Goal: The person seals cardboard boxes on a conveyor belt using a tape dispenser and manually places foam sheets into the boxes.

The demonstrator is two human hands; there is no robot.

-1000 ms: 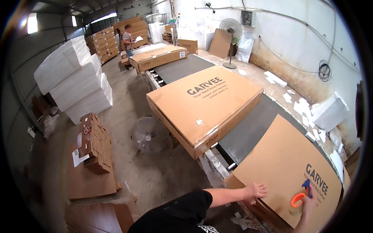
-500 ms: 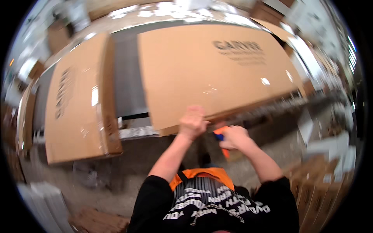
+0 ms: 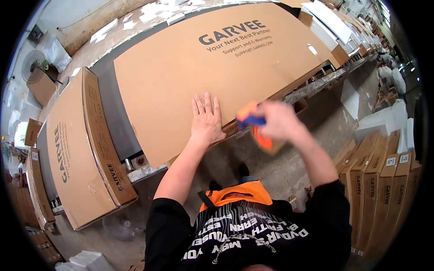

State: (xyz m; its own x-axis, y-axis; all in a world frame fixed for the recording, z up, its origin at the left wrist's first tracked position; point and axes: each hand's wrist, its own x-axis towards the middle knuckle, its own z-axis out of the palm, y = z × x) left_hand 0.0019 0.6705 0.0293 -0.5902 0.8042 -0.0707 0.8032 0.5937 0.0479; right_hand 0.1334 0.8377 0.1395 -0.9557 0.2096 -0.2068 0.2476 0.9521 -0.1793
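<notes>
A large flat cardboard box (image 3: 172, 67) with dark print lies before me on a conveyor. My left hand (image 3: 207, 123) rests flat on its top by the near edge, fingers spread. In my right hand (image 3: 281, 121), closed and smeared by motion, is an orange and blue tape dispenser (image 3: 249, 118). The dispenser is beside the box's near edge, just right of my left hand; whether it touches the cardboard I cannot tell. Part of its handle is hidden by my fingers.
Another cardboard box (image 3: 74, 149) sits further left on the grey conveyor belt (image 3: 110, 97), overhanging the near side. Upright boxes (image 3: 375, 180) stand packed together at the lower right. White foam sheets (image 3: 332, 20) lie at the far right, and a fan (image 3: 34, 63) stands far left.
My left hand has gone from a curled grip at the near edge to lying flat on top. The right hand has raised the dispenser toward the edge. My view has turned.
</notes>
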